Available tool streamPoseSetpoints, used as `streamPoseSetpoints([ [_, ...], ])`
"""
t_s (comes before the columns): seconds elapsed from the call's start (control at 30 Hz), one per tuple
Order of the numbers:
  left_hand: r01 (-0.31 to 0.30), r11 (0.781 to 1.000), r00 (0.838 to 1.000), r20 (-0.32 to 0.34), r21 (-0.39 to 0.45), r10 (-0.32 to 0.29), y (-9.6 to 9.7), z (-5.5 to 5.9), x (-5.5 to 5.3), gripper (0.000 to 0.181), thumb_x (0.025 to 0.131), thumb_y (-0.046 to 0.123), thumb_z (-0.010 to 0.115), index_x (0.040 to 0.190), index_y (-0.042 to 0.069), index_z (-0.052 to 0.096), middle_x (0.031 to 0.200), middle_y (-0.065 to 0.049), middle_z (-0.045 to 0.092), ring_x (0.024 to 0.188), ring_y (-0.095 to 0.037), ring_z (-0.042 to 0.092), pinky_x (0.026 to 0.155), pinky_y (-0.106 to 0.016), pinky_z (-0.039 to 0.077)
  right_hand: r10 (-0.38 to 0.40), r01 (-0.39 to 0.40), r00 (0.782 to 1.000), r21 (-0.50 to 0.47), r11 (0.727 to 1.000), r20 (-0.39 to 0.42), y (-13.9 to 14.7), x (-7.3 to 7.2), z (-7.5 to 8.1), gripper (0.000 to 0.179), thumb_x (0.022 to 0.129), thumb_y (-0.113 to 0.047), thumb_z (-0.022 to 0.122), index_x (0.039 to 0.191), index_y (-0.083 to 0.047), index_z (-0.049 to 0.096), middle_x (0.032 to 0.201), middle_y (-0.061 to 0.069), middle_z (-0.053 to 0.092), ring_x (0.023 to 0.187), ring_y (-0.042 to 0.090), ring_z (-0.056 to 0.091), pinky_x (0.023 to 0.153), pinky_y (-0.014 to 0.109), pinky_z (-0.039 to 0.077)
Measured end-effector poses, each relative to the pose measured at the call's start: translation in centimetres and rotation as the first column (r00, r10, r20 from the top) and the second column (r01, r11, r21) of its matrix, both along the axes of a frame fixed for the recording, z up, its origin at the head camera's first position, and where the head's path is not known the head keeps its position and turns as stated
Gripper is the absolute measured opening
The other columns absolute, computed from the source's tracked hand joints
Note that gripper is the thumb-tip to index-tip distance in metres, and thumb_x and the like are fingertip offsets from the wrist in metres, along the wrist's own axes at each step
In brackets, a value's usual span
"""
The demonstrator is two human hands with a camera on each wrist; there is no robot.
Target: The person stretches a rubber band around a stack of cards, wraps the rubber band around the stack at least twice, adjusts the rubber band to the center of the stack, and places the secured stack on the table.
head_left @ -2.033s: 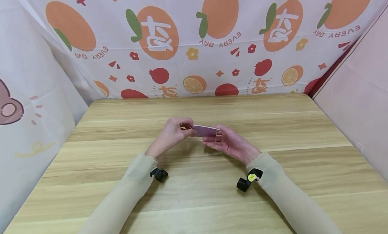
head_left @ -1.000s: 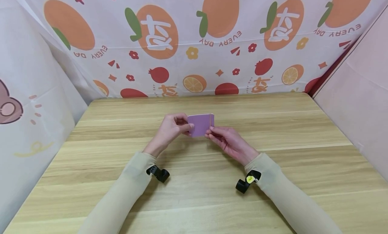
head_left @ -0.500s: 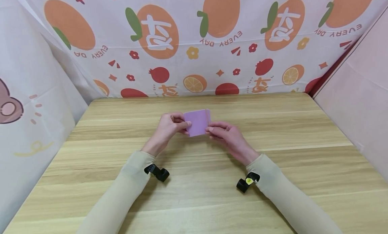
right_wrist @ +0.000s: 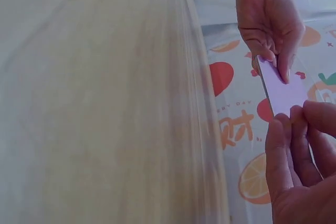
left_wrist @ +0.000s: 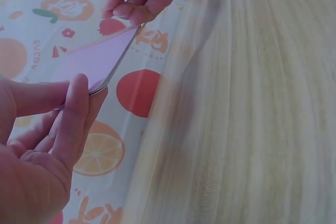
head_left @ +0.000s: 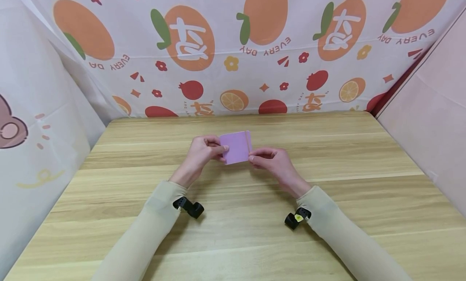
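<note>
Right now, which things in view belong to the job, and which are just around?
In the job:
- purple notebook
- thin band, running across it near the right edge
- left hand, pinching its left side
- right hand, pinching at the lower right corner, by the band

Just around:
- wooden table
- fruit-print cloth
- wrist cameras, worn

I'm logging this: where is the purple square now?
In the head view, the purple square is near the centre, above the table, between the left hand at its left edge and right hand at its lower right corner.
</note>
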State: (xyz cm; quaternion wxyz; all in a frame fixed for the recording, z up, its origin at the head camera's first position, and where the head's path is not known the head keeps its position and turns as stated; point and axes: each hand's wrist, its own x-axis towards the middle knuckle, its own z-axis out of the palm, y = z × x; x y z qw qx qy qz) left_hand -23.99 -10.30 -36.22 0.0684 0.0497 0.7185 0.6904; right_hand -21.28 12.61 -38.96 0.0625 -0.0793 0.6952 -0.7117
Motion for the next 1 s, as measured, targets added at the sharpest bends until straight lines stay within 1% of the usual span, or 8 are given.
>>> streamPoseSetpoints([
  [0.17, -0.007, 1.0, 1.0, 0.014, 0.008, 0.007, 0.11, 0.1, 0.17, 0.012, 0.086, -0.003, 0.07, 0.087, -0.007, 0.058, 0.072, -0.009, 0.064, 0.061, -0.016, 0.064, 0.063, -0.03, 0.06, -0.028, 0.029, 0.999, 0.047, 0.998, -0.036, -0.08, 0.24, 0.36, 0.021, 0.087, -0.008, 0.075, 0.105, 0.003, 0.073, 0.1, 0.012, 0.071, 0.087, 0.017, 0.068, 0.079, 0.034, 0.059],
  [0.3, 0.002, 1.0, 1.0, 0.019, 0.019, -0.002, 0.33, 0.17, 0.33, 0.012, 0.086, -0.004, 0.069, 0.087, -0.008, 0.057, 0.071, -0.008, 0.063, 0.061, -0.016, 0.064, 0.063, -0.03, 0.059, -0.055, 0.064, 0.995, 0.106, 0.992, -0.082, -0.15, 0.48, 0.67, 0.019, 0.087, -0.01, 0.076, 0.103, 0.001, 0.074, 0.097, 0.012, 0.072, 0.086, 0.018, 0.068, 0.077, 0.033, 0.059],
  [0.43, 0.01, 1.0, 1.0, 0.023, 0.019, -0.01, 0.47, 0.09, 0.37, 0.013, 0.086, -0.003, 0.069, 0.087, -0.009, 0.057, 0.071, -0.008, 0.063, 0.062, -0.016, 0.064, 0.064, -0.03, 0.059, -0.077, 0.098, 0.99, 0.19, 0.977, -0.115, -0.09, 0.57, 0.76, 0.018, 0.086, -0.015, 0.078, 0.1, -0.005, 0.077, 0.097, 0.006, 0.073, 0.088, 0.017, 0.067, 0.078, 0.03, 0.057],
  [0.53, 0.009, 1.0, 1.0, 0.02, 0.01, -0.009, 0.5, 0.0, 0.37, 0.013, 0.086, -0.003, 0.069, 0.087, -0.009, 0.057, 0.071, -0.008, 0.062, 0.061, -0.016, 0.064, 0.063, -0.03, 0.059, -0.091, 0.116, 0.989, 0.223, 0.968, -0.12, 0.06, 0.55, 0.76, 0.017, 0.085, -0.018, 0.078, 0.1, -0.009, 0.078, 0.097, 0.003, 0.073, 0.09, 0.016, 0.066, 0.079, 0.03, 0.056],
  [0.73, 0.003, 1.0, 1.0, 0.02, -0.008, -0.003, 0.65, -0.08, 0.47, 0.012, 0.086, -0.003, 0.068, 0.086, -0.007, 0.057, 0.072, -0.009, 0.063, 0.06, -0.016, 0.064, 0.062, -0.03, 0.059, -0.093, 0.112, 0.99, 0.191, 0.975, -0.104, 0.32, 0.38, 0.56, 0.018, 0.085, -0.016, 0.078, 0.101, -0.006, 0.077, 0.096, 0.006, 0.073, 0.089, 0.021, 0.067, 0.079, 0.034, 0.058],
  [0.93, -0.015, 1.0, 1.0, 0.021, -0.006, 0.015, 0.87, -0.11, 0.61, 0.011, 0.086, -0.004, 0.068, 0.085, -0.007, 0.057, 0.07, -0.007, 0.061, 0.06, -0.016, 0.063, 0.061, -0.029, 0.059, -0.084, 0.098, 0.993, 0.198, 0.975, -0.079, 0.14, 0.35, 0.4, 0.02, 0.085, -0.015, 0.079, 0.099, -0.002, 0.075, 0.091, 0.008, 0.072, 0.087, 0.039, 0.065, 0.076, 0.043, 0.058],
  [1.0, -0.018, 1.0, 1.0, 0.02, -0.003, 0.018, 0.88, -0.1, 0.61, 0.012, 0.086, -0.005, 0.068, 0.085, -0.007, 0.057, 0.07, -0.007, 0.061, 0.059, -0.015, 0.063, 0.061, -0.029, 0.059, -0.084, 0.097, 0.994, 0.196, 0.976, -0.072, 0.1, 0.36, 0.38, 0.019, 0.085, -0.014, 0.079, 0.098, -0.001, 0.075, 0.09, 0.008, 0.072, 0.087, 0.043, 0.065, 0.076, 0.044, 0.058],
])
